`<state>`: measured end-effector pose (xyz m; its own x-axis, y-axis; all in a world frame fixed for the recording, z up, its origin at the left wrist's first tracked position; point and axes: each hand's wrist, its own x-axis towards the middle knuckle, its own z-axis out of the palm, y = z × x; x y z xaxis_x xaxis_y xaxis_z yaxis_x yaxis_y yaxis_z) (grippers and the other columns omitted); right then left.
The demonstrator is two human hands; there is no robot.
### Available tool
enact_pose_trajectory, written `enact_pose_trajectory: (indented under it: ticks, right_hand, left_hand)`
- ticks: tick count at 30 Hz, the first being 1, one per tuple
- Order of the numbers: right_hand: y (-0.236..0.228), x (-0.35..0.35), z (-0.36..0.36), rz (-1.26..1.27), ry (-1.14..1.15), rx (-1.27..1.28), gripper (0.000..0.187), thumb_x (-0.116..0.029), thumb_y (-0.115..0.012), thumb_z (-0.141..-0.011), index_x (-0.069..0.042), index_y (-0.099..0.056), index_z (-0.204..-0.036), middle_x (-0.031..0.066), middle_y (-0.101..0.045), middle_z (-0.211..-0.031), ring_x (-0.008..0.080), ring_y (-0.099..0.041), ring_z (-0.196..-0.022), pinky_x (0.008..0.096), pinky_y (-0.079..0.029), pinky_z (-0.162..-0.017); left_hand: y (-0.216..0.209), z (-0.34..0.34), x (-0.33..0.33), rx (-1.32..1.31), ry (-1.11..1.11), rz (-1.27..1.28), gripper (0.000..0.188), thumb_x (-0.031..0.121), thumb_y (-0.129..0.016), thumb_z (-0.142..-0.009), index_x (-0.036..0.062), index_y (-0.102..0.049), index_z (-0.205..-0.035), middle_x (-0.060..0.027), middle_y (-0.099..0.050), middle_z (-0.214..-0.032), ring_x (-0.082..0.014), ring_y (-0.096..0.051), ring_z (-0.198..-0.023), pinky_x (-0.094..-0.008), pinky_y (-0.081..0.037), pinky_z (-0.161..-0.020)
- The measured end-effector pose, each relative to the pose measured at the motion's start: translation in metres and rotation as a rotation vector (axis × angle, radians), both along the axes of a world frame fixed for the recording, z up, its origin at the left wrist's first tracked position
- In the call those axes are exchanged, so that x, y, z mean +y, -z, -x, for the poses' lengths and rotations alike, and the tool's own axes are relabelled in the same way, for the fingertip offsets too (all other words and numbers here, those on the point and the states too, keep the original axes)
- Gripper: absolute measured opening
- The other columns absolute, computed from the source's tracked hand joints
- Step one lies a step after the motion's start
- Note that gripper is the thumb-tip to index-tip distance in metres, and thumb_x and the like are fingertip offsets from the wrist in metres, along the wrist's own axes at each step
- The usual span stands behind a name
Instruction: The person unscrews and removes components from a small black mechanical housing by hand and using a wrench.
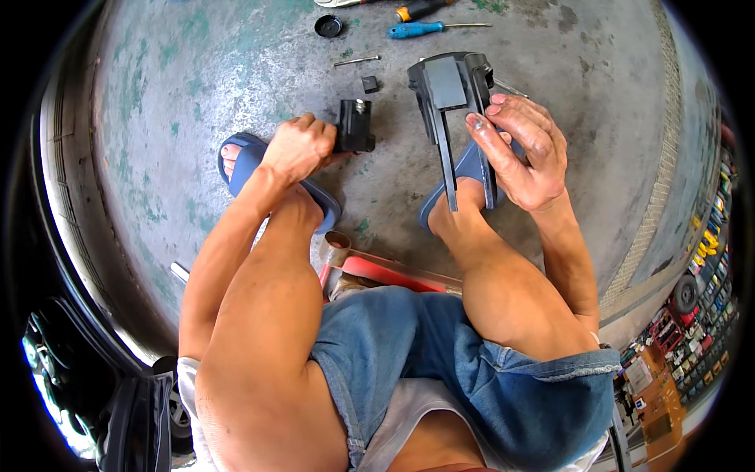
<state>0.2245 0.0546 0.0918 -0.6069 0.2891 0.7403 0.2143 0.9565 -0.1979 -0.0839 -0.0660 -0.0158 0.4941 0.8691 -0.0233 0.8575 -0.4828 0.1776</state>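
My left hand [303, 145] is closed, gripping a small black block-shaped part [355, 126] that has a bright metal bit at its top. My right hand [528, 153] has its thumb and fingers bent at the right side of a black plastic bracket [431, 94]. This bracket has a grey rectangular panel and two long legs pointing back toward me. One leg passes behind my right thumb, and the bracket overlaps my right foot in view. Between the two parts, a small black cube-like piece [370, 83] lies on the floor.
Farther off on the concrete lie a blue-handled screwdriver [417, 30], an orange-and-black handled tool [421, 9], a round black cap [328, 27] and a thin metal rod [356, 60]. A red low seat [381, 271] shows beneath me, beside a metal cylinder [336, 245]. Shelving [700, 315] lines the right.
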Motion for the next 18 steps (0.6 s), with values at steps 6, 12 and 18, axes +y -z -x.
enact_pose_trajectory:
  ticks: [6,12,18]
  right_hand:
    - [-0.006,-0.006,0.014,-0.015,-0.038,0.0,0.035,-0.001,-0.082,-0.069,-0.004,-0.074,-0.103,0.0075,-0.062,-0.097,0.0236,-0.065,-0.085,0.0351,-0.061,-0.071]
    - [-0.011,-0.016,0.03,-0.043,-0.067,0.039,0.03,0.001,-0.083,-0.071,-0.003,-0.074,-0.099,0.0079,-0.06,-0.094,0.0233,-0.062,-0.085,0.0363,-0.062,-0.069]
    - [-0.021,-0.022,0.046,-0.038,-0.165,0.002,0.038,0.009,-0.081,-0.073,-0.002,-0.07,-0.108,0.0107,-0.058,-0.105,0.0282,-0.062,-0.097,0.0424,-0.062,-0.076]
  left_hand:
    - [0.018,-0.012,0.0,0.079,0.091,0.056,0.034,0.038,-0.074,-0.077,0.0077,-0.058,-0.078,-0.0067,-0.062,-0.078,-0.0249,-0.065,-0.08,-0.0365,-0.055,-0.07]
    - [0.011,-0.012,-0.004,0.13,0.007,0.129,0.023,0.028,-0.068,-0.081,0.0058,-0.066,-0.085,-0.0087,-0.068,-0.085,-0.0249,-0.067,-0.085,-0.0357,-0.056,-0.07]
    - [-0.005,0.002,-0.013,0.001,-0.149,0.288,0.047,0.05,-0.07,-0.084,0.0036,-0.068,-0.092,-0.0141,-0.069,-0.091,-0.03,-0.069,-0.088,-0.0401,-0.056,-0.076]
